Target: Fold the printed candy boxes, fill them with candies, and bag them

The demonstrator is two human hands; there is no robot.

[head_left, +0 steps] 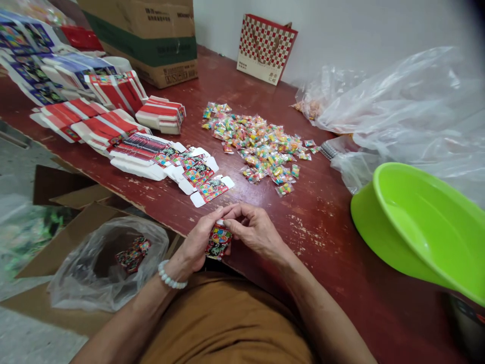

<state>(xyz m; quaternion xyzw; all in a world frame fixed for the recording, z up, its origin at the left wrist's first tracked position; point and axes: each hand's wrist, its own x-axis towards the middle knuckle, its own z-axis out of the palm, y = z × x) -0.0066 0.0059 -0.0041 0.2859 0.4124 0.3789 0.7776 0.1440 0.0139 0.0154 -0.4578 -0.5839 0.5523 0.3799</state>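
My left hand [197, 242] and my right hand [255, 230] meet at the near edge of the dark red table [333, 237], both closed on one small printed carton box [219, 241] with red and colourful artwork. The fingers pinch its top end. Just beyond the hands lies a fanned row of flat, unfolded cartons [197, 174] of the same print. Farther out sits a loose pile of small wrapped candies [261, 144]. A white bead bracelet [171, 277] is on my left wrist.
A lime green plastic basin [420, 227] stands at the right. Clear plastic bags [409, 106] lie behind it. Stacks of red and blue flat cartons [76, 96] fill the far left, with a cardboard box [151, 35] and checkered paper bag [265, 48] at the back. Below the table, a plastic-lined box [109, 263] holds finished cartons.
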